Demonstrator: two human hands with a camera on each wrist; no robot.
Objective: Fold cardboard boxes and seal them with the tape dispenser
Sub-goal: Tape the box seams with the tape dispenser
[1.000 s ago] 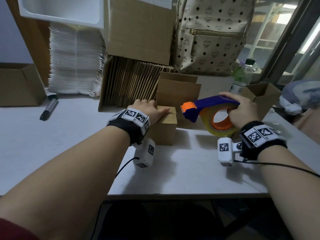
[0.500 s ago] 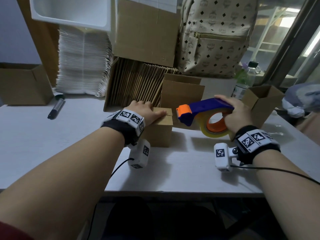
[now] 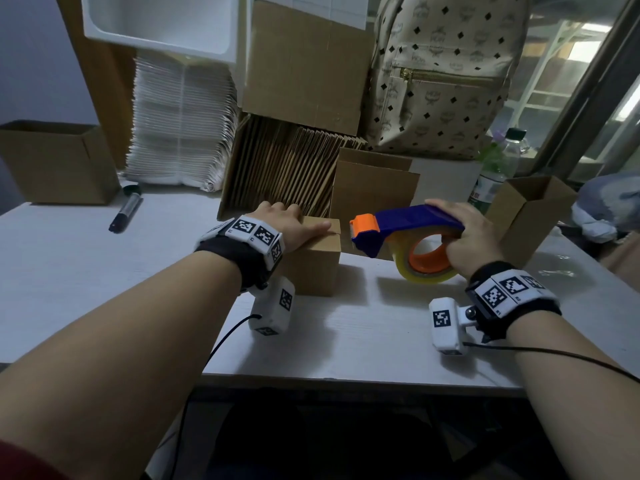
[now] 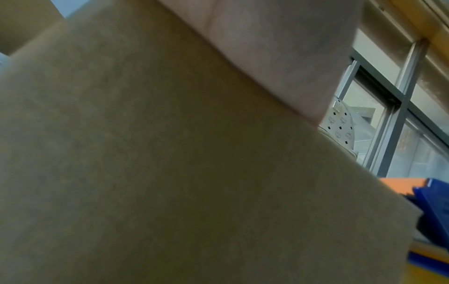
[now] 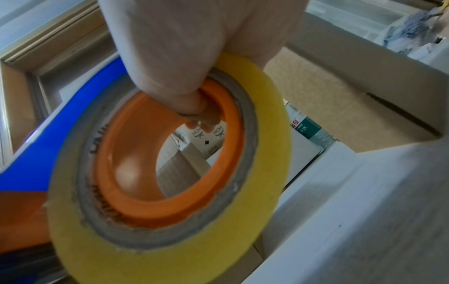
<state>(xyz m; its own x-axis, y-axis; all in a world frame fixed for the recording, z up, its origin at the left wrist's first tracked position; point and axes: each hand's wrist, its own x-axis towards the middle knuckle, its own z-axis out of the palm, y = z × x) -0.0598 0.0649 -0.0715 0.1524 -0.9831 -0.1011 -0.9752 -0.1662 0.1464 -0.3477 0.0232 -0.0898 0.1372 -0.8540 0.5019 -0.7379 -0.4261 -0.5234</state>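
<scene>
A small closed cardboard box (image 3: 317,261) stands on the white table (image 3: 363,327). My left hand (image 3: 294,225) lies flat on its top flaps with straight fingers, holding them down. In the left wrist view the box wall (image 4: 170,163) fills the frame under my palm. My right hand (image 3: 467,237) grips a blue and orange tape dispenser (image 3: 405,225) with a yellowish tape roll (image 3: 427,265), held in the air just right of the box, its orange nose near the box's top edge. In the right wrist view my fingers curl through the roll's orange core (image 5: 170,153).
An open box (image 3: 374,188) stands behind the small one, another open box (image 3: 530,209) at the right. Flat cardboard sheets (image 3: 284,168), stacked white mailers (image 3: 180,126), a backpack (image 3: 446,74), a water bottle (image 3: 495,171), a marker (image 3: 125,211) and a box (image 3: 55,161) at far left line the back.
The dispenser has moved a little left toward the box's top edge. My left hand stays pressed on the box.
</scene>
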